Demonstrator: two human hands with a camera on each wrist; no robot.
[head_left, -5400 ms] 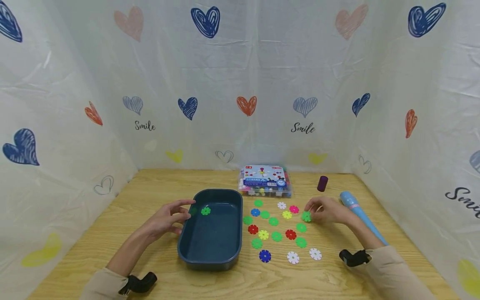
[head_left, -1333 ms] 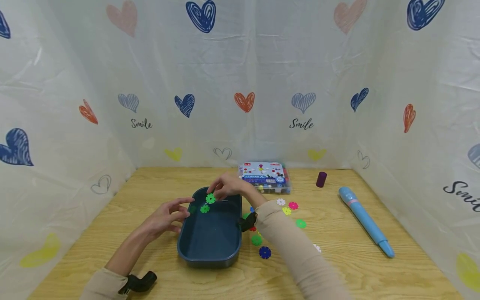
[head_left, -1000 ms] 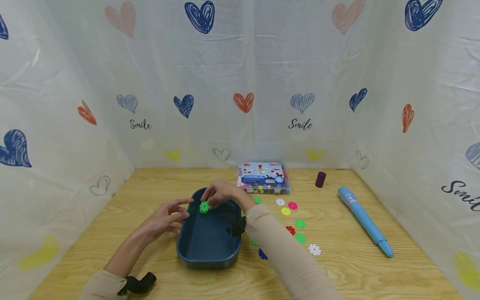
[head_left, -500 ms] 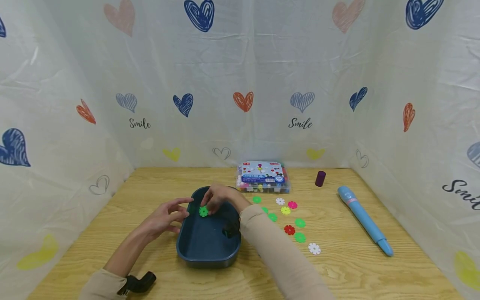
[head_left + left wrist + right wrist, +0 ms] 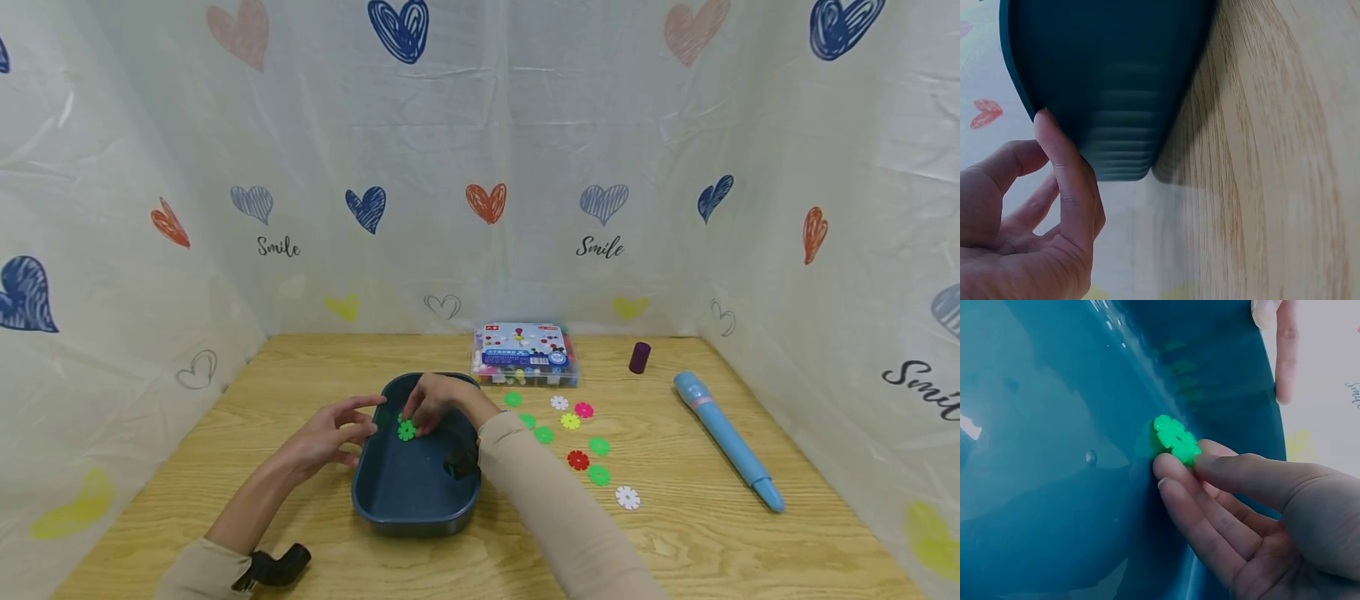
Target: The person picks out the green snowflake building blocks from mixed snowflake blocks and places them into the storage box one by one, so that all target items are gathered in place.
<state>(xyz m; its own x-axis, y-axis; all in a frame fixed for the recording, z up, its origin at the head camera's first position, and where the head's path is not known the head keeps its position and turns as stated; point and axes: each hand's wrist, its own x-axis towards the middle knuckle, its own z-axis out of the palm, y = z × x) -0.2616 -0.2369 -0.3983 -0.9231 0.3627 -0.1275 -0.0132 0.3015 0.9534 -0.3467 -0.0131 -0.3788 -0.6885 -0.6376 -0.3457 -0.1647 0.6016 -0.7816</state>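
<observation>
My right hand (image 5: pixel 435 400) reaches into the dark blue-green tray (image 5: pixel 362 492) near its left side. Between thumb and fingers it pinches a green snowflake disc (image 5: pixel 406 431), a notched flower-shaped plastic piece also seen in the right wrist view (image 5: pixel 1177 440). The disc stands tilted, low against the tray's wall; whether a second green disc lies behind it I cannot tell. My left hand (image 5: pixel 326 437) is at the tray's left side, its fingertips touching the rim, as the left wrist view (image 5: pixel 1041 212) shows, with the fingers loosely spread.
Several loose discs lie right of the tray, among them a red one (image 5: pixel 578 461) and a white one (image 5: pixel 627 498); my right sleeve hides part of that area. Behind stands a clear box of colourful pieces (image 5: pixel 525 358). A purple cylinder (image 5: pixel 640 357) and a blue microphone-shaped stick (image 5: pixel 727 442) are farther right.
My right hand took a green disc from the table at right, carried it left into the tray, then lowered it beside the green disc there. The left hand stayed at the rim.
</observation>
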